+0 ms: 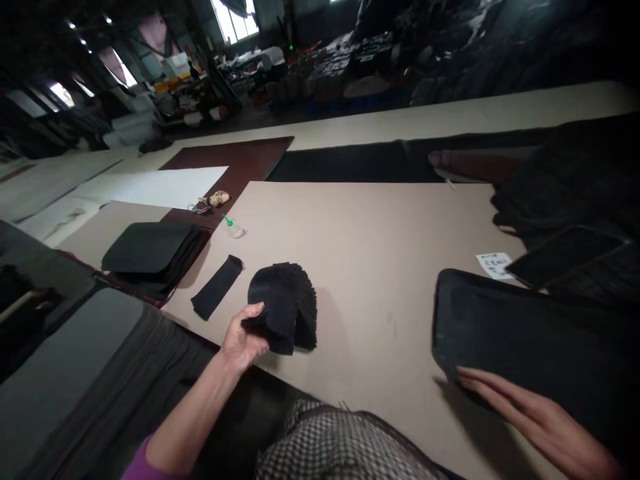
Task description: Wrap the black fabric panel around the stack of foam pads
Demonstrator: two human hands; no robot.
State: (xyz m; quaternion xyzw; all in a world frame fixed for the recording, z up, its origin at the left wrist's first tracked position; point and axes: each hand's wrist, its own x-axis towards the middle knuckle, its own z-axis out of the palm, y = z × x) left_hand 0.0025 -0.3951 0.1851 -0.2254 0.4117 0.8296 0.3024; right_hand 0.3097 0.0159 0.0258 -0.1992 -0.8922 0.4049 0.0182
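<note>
My left hand [245, 339] grips a bundle of black fabric pieces [283, 300], bent over so their layered edges fan out on the right. The bundle is at the near side of the beige table surface [370, 267]. At the right, my right hand [535, 413] has its fingers along the near edge of a black mat [525, 333] with rounded corners. That mat looks raised at this edge, with a shadow beneath; my right thumb is hidden. A separate black strip [217, 287] lies left of the bundle.
A small bottle with a green nozzle [234, 228] stands beyond the strip. Dark mats [150, 250] are stacked at the left, with another stack [100, 373] below. A paper with writing [494, 265] lies near dark material [575, 200] on the right.
</note>
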